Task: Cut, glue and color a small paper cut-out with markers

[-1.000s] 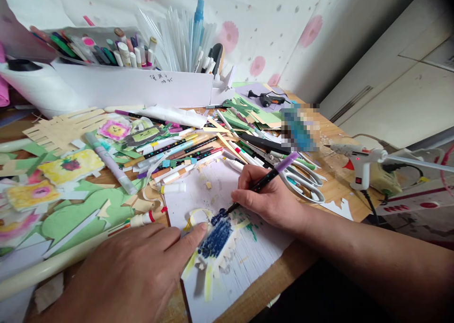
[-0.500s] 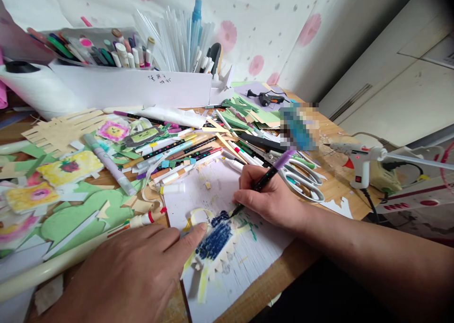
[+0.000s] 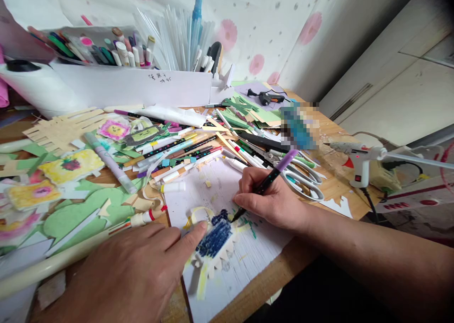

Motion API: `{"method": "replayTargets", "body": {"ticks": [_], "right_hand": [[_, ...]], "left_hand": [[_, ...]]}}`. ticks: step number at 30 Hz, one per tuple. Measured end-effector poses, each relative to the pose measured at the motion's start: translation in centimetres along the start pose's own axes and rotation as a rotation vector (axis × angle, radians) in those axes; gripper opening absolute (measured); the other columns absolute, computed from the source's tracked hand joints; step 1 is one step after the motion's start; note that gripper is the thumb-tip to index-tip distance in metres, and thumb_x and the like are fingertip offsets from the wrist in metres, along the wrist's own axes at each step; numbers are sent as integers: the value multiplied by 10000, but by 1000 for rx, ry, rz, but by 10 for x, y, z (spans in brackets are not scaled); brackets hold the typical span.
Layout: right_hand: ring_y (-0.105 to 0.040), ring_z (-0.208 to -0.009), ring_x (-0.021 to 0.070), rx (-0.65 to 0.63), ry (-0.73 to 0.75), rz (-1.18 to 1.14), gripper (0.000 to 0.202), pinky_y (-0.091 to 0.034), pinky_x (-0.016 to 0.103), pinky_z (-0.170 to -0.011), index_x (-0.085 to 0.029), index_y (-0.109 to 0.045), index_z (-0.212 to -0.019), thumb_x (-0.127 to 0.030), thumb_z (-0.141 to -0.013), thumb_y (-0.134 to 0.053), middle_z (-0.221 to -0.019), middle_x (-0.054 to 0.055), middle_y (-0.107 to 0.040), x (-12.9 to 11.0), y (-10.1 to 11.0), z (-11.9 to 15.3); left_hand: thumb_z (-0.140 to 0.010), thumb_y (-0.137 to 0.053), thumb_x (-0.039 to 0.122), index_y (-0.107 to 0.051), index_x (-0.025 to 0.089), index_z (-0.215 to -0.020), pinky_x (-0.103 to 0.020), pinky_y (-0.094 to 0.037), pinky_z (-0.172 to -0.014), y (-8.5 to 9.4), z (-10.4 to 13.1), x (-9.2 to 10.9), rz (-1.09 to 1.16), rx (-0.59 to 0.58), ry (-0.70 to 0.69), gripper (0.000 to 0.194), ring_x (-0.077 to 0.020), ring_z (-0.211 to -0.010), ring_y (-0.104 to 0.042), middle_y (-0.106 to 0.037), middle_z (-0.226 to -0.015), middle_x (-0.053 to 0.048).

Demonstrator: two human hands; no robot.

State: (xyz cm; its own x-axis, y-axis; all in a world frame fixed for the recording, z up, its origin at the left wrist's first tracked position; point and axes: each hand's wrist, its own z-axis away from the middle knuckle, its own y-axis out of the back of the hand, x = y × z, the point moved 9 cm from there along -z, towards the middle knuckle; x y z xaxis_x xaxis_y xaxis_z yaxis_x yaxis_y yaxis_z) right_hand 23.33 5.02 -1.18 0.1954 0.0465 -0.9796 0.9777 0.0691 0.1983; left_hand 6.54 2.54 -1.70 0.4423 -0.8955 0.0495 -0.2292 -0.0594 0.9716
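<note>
Between the 2 hands lies the blue-coloured cutout; the left hand, loosely extended, rests 1 fingertip at its edge, while the right hand pinches a marker.

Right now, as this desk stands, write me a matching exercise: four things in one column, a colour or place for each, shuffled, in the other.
1. Pen
2. Scissors
3. White glue gun
4. Paper cutout

A. has a red trigger
B. coloured dark blue
C. lying just beyond the right hand
D. black, with a purple end

Pairs: 1-D, 2-C, 3-A, 4-B
</note>
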Motion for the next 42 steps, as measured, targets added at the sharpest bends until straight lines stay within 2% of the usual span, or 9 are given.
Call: {"method": "replayTargets", "body": {"ticks": [5, 11, 14, 17, 19, 22, 27, 37, 42], "right_hand": [[-420, -503, 115, 110, 86, -147, 251, -359, 271, -505, -210, -506, -633, -181, -777, -710, -545, -63, -461, -2, 21, 6], [-441, -530, 122, 204, 234, -147, 216, -421, 295, -567, -229, -549, -700, -210, -828, -722, -581, -63, -481, -34, 37, 27], [-454, -525, 112, 157, 200, -59, 194, -405, 261, -525, -223, -542, -725, -201, -842, -696, -595, -57, -497, -37, 26, 31], [-471, -530, 96, 29, 135, 59, 162, -381, 218, -481, -198, -550, -735, -144, -812, -681, -636, -34, -548, -28, 6, 32], [-472, -529, 87, 4, 113, 83, 133, -377, 202, -475, -182, -558, -740, -130, -800, -664, -646, -27, -555, -22, 0, 32], [-465, -524, 83, 36, 107, 125, 115, -370, 199, -475, -169, -557, -728, -136, -793, -647, -636, -23, -549, -17, 1, 32], [-455, -518, 97, 38, 84, 74, 151, -368, 215, -475, -184, -516, -678, -165, -778, -629, -591, -28, -525, -13, 4, 32], [-457, -517, 94, 57, 71, 40, 150, -363, 211, -473, -179, -528, -678, -167, -771, -645, -600, -28, -528, -12, 6, 31], [-457, -513, 104, 20, 48, 56, 153, -362, 221, -467, -184, -519, -660, -179, -761, -634, -584, -27, -523, -10, 5, 30]], "left_hand": [[-738, -343, 44, -642, 298, -1167, -373, -514, -526, 8, -5, 4, -63, 34, -39, 580, -211, -665, -705, -751, -800, 4], [-716, -347, 41, -650, 279, -1177, -358, -525, -517, 10, -6, 7, -66, 42, -56, 600, -201, -658, -707, -757, -810, -1], [-750, -347, 51, -643, 294, -1181, -374, -509, -538, 8, -3, 4, -52, 43, -23, 577, -205, -637, -685, -732, -769, 2], [-789, -347, 71, -625, 318, -1208, -385, -483, -568, 1, 1, 0, -29, 12, 15, 561, -208, -630, -652, -700, -745, 5], [-807, -345, 82, -606, 345, -1231, -393, -472, -605, -3, 4, -3, -14, -5, 39, 563, -215, -674, -649, -702, -787, 1], [-824, -332, 85, -567, 363, -1275, -398, -461, -653, -6, 8, -4, -1, 1, 41, 580, -223, -741, -650, -711, -859, -7], [-842, -330, 100, -528, 388, -1309, -378, -428, -614, -8, 10, -6, 13, -24, 54, 584, -206, -658, -610, -670, -777, 20], [-853, -322, 112, -541, 390, -1291, -378, -423, -617, -6, 8, -6, 23, -4, 53, 564, -207, -665, -612, -671, -781, 15], [-838, -318, 88, -561, 407, -1270, -378, -428, -622, -7, 10, -8, 24, -18, 76, 589, -202, -665, -614, -675, -777, 28]]}}
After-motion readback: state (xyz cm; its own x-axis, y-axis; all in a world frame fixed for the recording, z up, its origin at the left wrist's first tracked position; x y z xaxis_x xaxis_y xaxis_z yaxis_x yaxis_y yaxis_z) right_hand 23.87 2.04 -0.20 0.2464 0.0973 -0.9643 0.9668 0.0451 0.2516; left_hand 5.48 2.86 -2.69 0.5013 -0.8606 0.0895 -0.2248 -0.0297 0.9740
